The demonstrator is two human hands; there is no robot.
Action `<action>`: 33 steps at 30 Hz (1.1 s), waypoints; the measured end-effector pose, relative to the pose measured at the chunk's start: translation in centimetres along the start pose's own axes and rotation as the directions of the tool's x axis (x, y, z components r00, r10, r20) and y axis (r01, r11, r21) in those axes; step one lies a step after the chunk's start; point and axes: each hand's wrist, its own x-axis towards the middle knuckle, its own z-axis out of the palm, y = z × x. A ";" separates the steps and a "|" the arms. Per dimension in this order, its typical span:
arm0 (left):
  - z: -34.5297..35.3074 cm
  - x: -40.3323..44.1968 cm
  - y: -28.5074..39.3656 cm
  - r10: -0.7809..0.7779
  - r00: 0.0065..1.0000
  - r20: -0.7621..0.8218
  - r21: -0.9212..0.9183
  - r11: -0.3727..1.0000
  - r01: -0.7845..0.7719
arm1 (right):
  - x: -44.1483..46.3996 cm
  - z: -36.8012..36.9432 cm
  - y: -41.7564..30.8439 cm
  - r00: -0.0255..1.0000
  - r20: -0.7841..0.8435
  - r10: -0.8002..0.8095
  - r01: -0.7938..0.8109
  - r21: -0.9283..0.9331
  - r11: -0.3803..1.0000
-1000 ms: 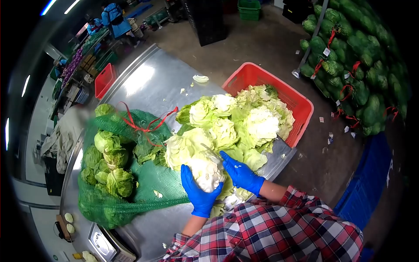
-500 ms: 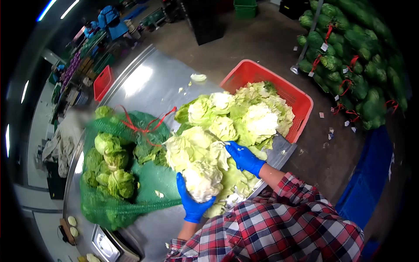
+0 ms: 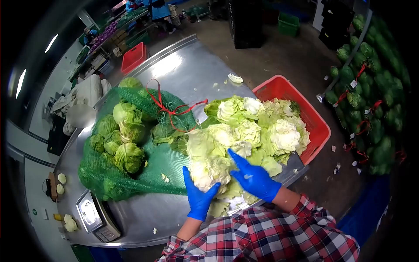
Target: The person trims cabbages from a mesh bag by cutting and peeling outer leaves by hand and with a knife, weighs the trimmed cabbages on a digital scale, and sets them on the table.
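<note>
A pale, trimmed cabbage (image 3: 209,174) rests at the near side of a leafy heap, cupped by my left hand (image 3: 200,198) from the left and below. To its right is my right hand (image 3: 256,179), index finger stretched toward the heap and other fingers curled; what they hold is hidden. Loose cabbage leaves (image 3: 273,166) and partly stripped heads (image 3: 233,109) lie beyond and beside my hands. Left of them, a green mesh sack (image 3: 166,174) tied with red string (image 3: 168,111) holds several green cabbages (image 3: 128,157).
The heap reaches a red crate (image 3: 321,131) at the metal table's (image 3: 209,65) right edge. A scale (image 3: 98,218) stands front left. Netted cabbages (image 3: 371,96) are stacked at right. Another red crate (image 3: 134,58) and people in blue (image 3: 160,9) are at the back.
The view has swung left, so the scene sits further right and lower. My right hand has drawn back slightly toward me; the thin blade seen at its fingertips earlier no longer shows. My left hand stays on the cabbage.
</note>
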 end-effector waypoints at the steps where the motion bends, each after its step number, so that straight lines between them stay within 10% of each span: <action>1: 0.1 0.1 -0.3 0.057 0.998 0.000 0.114 0.992 -0.056 | -0.2 1.2 -0.2 0.995 0.095 0.025 -0.021 -0.042 0.999; 10: 1.4 0.1 0.4 0.163 0.987 0.014 0.362 0.919 -0.157 | 2.8 3.5 4.0 0.993 0.110 0.034 -0.020 -0.122 0.992; 14: 1.1 -0.5 1.1 0.241 0.966 0.095 0.494 0.831 -0.256 | 4.6 1.8 6.9 0.987 -0.154 0.047 -0.034 0.083 0.996; 18: 0.4 -1.0 0.4 0.215 0.972 0.098 0.397 0.887 -0.236 | 2.4 2.6 2.2 0.940 0.144 0.309 -0.337 0.263 0.904; 21: -2.1 -1.7 -2.0 0.164 0.974 0.155 0.122 0.975 -0.184 | 3.3 4.4 4.5 0.722 0.312 0.618 -0.687 0.429 0.587; 25: -7.3 -3.0 -0.7 -0.106 0.957 0.270 -0.108 0.984 0.140 | 2.2 10.5 9.9 0.964 -0.114 0.242 -0.222 0.161 0.962; 29: -6.6 -1.0 3.2 0.123 0.940 0.319 0.599 0.742 -0.301 | 1.2 12.3 6.9 0.974 -0.174 0.145 -0.127 0.111 0.986; 33: -6.7 0.3 3.6 -0.018 0.931 0.365 0.650 0.721 -0.241 | 1.1 11.4 10.5 0.965 -0.024 0.263 -0.249 0.247 0.936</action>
